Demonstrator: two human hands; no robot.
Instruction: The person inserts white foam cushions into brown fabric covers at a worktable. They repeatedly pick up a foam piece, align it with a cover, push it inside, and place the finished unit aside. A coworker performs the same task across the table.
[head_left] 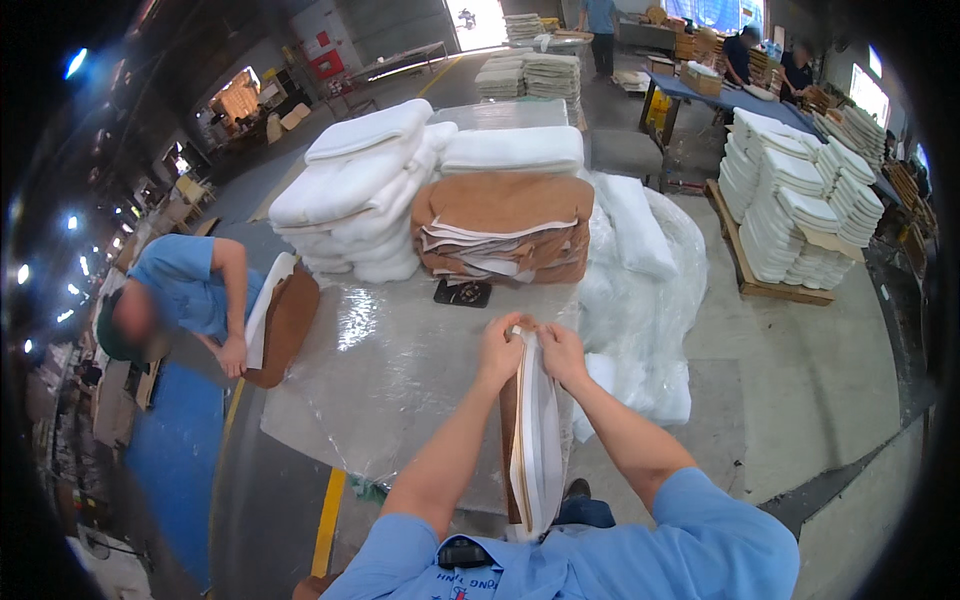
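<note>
I see the left grip (500, 347) and right grip (560, 352) both pinching the top edge of a brown-and-white cushion cover (533, 440) — held upright at the near edge of the bench (400, 370) | beyond: black object (462, 292), folded brown covers (505, 230), white foam pads (355, 190) | left — a co-worker's hand (234, 355) on another cover (283, 325)

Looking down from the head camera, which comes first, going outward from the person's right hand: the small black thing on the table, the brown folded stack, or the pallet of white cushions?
From the right hand:
1. Small black object, on the plastic-covered table just ahead-left.
2. Brown folded stack, farther back on the table.
3. Pallet of white cushions, on the floor far right.
</note>
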